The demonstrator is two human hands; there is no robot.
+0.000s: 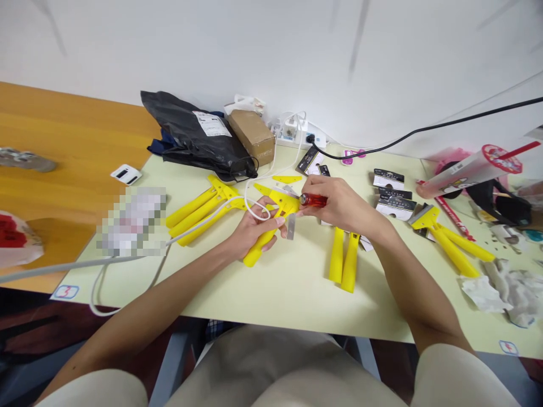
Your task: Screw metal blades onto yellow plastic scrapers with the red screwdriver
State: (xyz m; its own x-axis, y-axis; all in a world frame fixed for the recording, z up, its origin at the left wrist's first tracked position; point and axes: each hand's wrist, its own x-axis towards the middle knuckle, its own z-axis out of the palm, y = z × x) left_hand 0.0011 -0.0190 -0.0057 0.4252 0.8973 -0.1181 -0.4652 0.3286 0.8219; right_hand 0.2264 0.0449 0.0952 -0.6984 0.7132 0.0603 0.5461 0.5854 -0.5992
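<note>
Taking the clock from the yellow scraper being held, the pale desk [288, 299] has its near edge at six o'clock, by the person's lap, with plain surface showing between that edge and the hands. A black plastic bag [195, 135] sprawls toward ten, a cardboard box [252, 135] lies near twelve, and a tall drink cup [470, 172] leans in my view between two and three, so the far side is tighter. Three yellow handles [197, 217] bunch together at nine; two more yellow handles [343, 263] lie at four, near the right wrist. The left arm [169, 282] slants in from eight, the right arm [407, 271] from four. The left hand [250, 229] has its fingers wrapped round the yellow scraper [258, 249], mid-desk, handle pointing to seven. The right hand [339, 198], knuckles up and wrist bent inward, has its fingers closed on a red-handled tool [314, 200] by the scraper's head; the tip is hidden. A metal blade [291, 227] shows beside that head, toward four.
</note>
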